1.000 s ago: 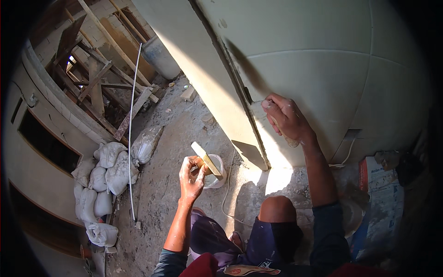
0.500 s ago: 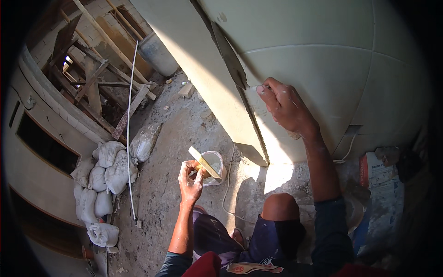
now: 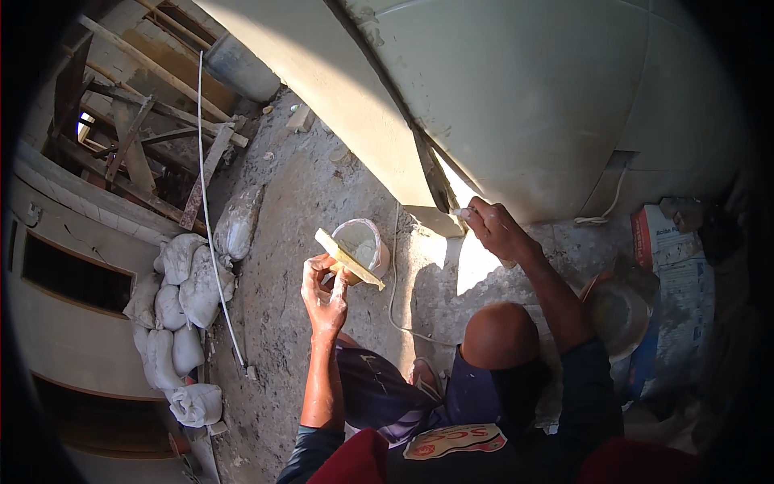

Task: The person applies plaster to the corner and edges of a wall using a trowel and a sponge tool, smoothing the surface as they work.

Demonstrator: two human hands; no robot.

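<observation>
My left hand (image 3: 325, 297) grips a flat, pale-yellow hand board (image 3: 348, 260), tilted and seen nearly edge-on. Just beyond it, a round bucket (image 3: 384, 260) with whitish paste inside stands on the ground. My right hand (image 3: 497, 231) is closed around a small hand tool (image 3: 462, 214), of which only a pale end shows past the fingers. That end is near the low end of the wall's corner, by the rough grey strip (image 3: 435, 173) along the edge. The smooth greenish-grey wall face (image 3: 516, 105) lies above the hand.
White sacks (image 3: 197, 282) are piled at left beside a long thin white pole (image 3: 211, 218). Wooden beams (image 3: 133, 137) and a grey drum (image 3: 242, 68) stand far left. A cable (image 3: 395, 306) crosses the ground. Another bucket (image 3: 617, 319) and a printed bag (image 3: 677, 298) lie at right.
My right hand has moved down along the corner toward its low end. My left hand still holds the board, now tilted a little differently. The view has shifted, showing more of the bucket at right.
</observation>
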